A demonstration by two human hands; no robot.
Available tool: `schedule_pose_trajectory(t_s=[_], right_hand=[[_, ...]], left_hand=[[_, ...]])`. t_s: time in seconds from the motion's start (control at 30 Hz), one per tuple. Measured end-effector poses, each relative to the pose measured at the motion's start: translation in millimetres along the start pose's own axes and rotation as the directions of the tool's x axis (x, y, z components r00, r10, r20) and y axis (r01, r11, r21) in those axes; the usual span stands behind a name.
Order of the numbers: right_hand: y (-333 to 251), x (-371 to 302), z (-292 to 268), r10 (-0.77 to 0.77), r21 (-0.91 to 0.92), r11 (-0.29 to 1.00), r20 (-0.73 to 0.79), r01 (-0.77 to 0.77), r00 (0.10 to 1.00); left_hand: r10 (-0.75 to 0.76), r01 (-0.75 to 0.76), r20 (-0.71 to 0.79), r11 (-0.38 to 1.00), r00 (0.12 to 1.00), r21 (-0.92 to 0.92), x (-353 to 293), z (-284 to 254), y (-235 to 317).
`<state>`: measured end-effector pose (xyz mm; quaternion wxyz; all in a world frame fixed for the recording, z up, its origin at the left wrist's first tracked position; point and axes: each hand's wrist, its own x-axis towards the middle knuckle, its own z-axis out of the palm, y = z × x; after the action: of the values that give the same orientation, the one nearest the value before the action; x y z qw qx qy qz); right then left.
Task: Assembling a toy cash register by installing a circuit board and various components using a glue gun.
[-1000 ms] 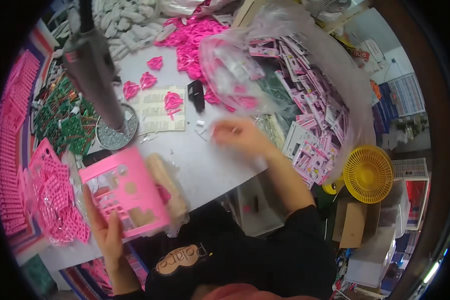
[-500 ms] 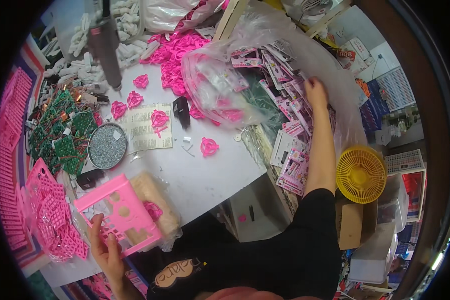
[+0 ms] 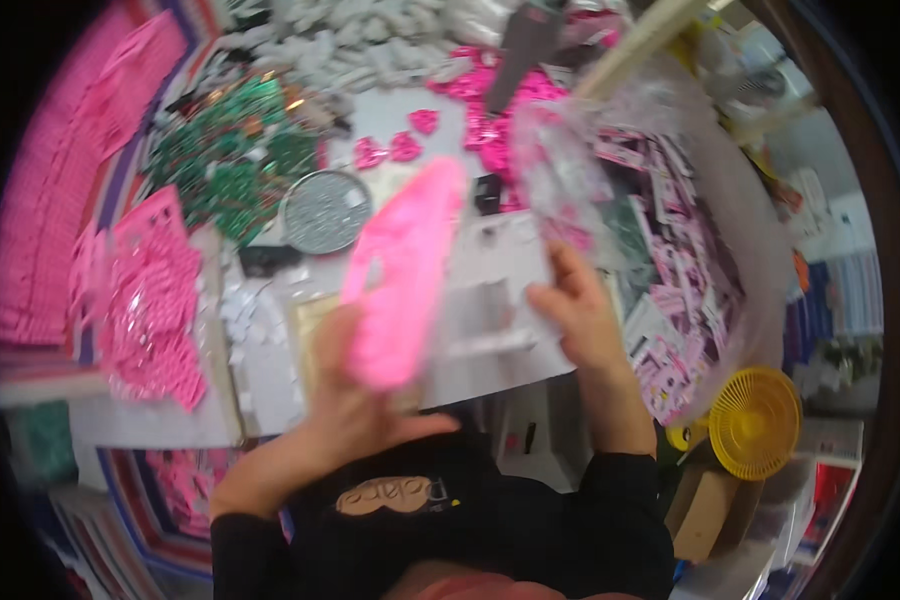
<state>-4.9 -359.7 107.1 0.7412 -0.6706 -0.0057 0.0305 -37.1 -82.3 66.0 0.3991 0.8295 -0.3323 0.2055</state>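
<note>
Two pieces in hand: one pink shell, one pale panel, both blurred. Done, as far as shows: each piece is up off the counter, one to a hand. Outstanding: shell and panel are apart, and nothing can be made out fastened to either; judged an early stage, with blur hiding detail. Left hand: fingers grasping the shell at its near left part, partly hidden behind it, thumb spread free to the right; the shell stands tilted, its bulk reaching far beyond the fingers. Right hand: fingers apparently pinching the panel at its right edge, the panel lying left of them, just beside the shell; whether the two touch cannot be told. Loose stock, far side: three pink parts, set apart from a pink heap; white pieces; one dark driver, hanging. Left side: green boards; one round tin of small grey bits; pink grilles, bagged. Right side: printed panels, many, in a clear bag; one yellow basket, near, beyond the counter.
</note>
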Motion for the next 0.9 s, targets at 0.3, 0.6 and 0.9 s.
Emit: schedule_pose_trajectory(t_s=[0.3, 0.6, 0.9], right_hand=[[41.0, 53.9, 83.9, -0.319, -0.116, 0.932, 0.188, 0.343, 0.929], [59.8, 32.7, 146.0, 0.027, 0.050, 0.997, 0.425, -0.053, 0.905], [62.4, 31.4, 147.6, -0.116, 0.279, 0.959, 0.214, 0.053, 0.970]], left_hand=[[-0.618, 0.488, 0.257, 0.239, 0.743, -0.839, -26.2, -60.3, -31.7], [-0.696, 0.554, -0.263, 0.701, 0.668, -0.450, -21.5, -48.5, -30.9], [-0.578, 0.559, -0.163, 0.816, 0.800, -0.146, -25.8, -52.7, -42.3]])
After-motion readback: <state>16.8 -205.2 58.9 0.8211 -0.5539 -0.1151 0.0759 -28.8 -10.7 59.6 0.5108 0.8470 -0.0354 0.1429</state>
